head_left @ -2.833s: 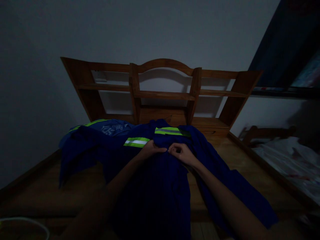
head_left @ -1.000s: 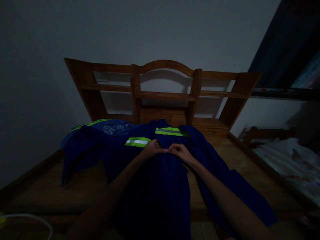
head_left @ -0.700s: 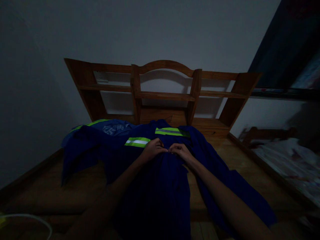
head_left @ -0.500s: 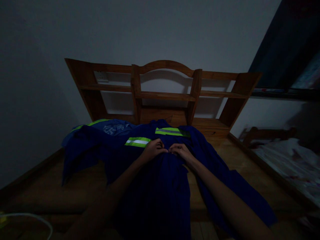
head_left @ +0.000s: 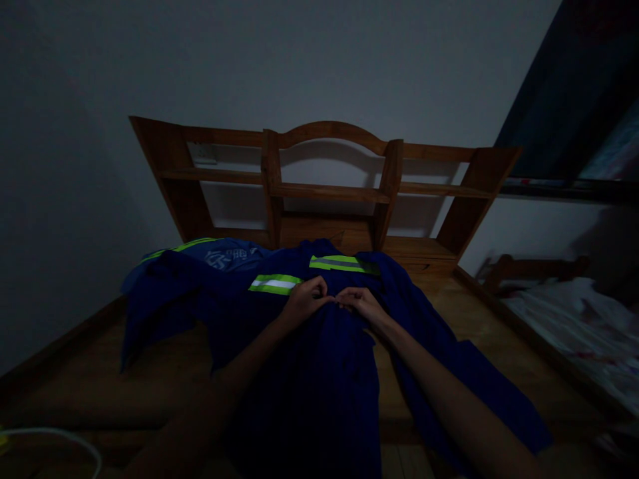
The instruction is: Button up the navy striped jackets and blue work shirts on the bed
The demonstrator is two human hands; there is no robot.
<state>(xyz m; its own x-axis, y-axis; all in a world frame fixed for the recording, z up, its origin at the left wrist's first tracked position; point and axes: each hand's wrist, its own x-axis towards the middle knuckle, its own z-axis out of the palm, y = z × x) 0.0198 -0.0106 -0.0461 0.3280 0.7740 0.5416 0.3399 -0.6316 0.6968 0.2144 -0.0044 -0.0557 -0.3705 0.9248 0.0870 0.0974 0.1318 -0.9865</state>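
A dark blue work jacket with yellow-green reflective bands lies spread over a wooden surface, its lower part hanging toward me. My left hand pinches the cloth near the front opening, just below the two chest bands. Facing it, my right hand is closed on the jacket too, thumb and fingers together. The fingertips of both hands nearly meet at the middle. Whatever small part sits between them is too dark to make out. The sleeves stretch out to the left and right.
Behind the jacket stands a wooden shelf unit against the wall. A lighter blue garment with white print lies at the left. White sheeting is beyond the right edge. A pale cable curves at the lower left.
Both hands stay at the same spot on the jacket front. The fingers have shifted only slightly, with the left hand's thumb and forefinger a little more curved.
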